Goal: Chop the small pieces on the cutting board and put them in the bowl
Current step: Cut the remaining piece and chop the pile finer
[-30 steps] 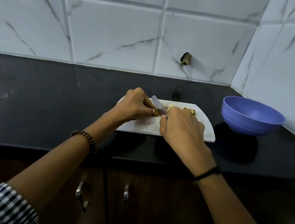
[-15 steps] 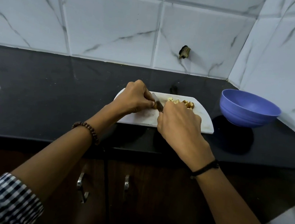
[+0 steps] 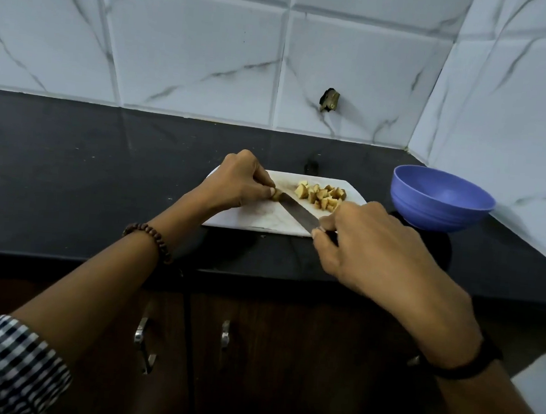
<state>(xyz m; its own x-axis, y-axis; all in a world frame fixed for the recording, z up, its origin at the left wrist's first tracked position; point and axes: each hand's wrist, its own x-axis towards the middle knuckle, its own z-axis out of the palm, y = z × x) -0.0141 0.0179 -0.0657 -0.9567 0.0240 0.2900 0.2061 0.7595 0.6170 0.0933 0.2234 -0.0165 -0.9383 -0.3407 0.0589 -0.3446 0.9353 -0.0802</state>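
**Last piece under the knife, bowl not yet filled**

Head view: the left hand (image 3: 240,184) pinches one small piece (image 3: 277,194) between thumb and curled fingertips at the left of the white cutting board (image 3: 257,220). The right hand (image 3: 370,248) has its fingers closed round the handle of the knife (image 3: 297,210), whose blade slants across the board with its tip touching that piece. A pile of cut cubes (image 3: 322,193) lies at the far right of the board. The blue bowl (image 3: 440,201) stands just beside the board on the dark counter (image 3: 68,189), and nothing shows inside it.

To cut well, the fingertips should stay tucked back from the edge, since the piece is small and the blade meets it right at the nails. A short downward press near the tip probably suits better than a long draw, which could roll the piece.

Half a second ago the right hand sat close against the left and hid most of the blade. Now it has drawn back toward the board's near right corner, so the blade and the pile show plainly.
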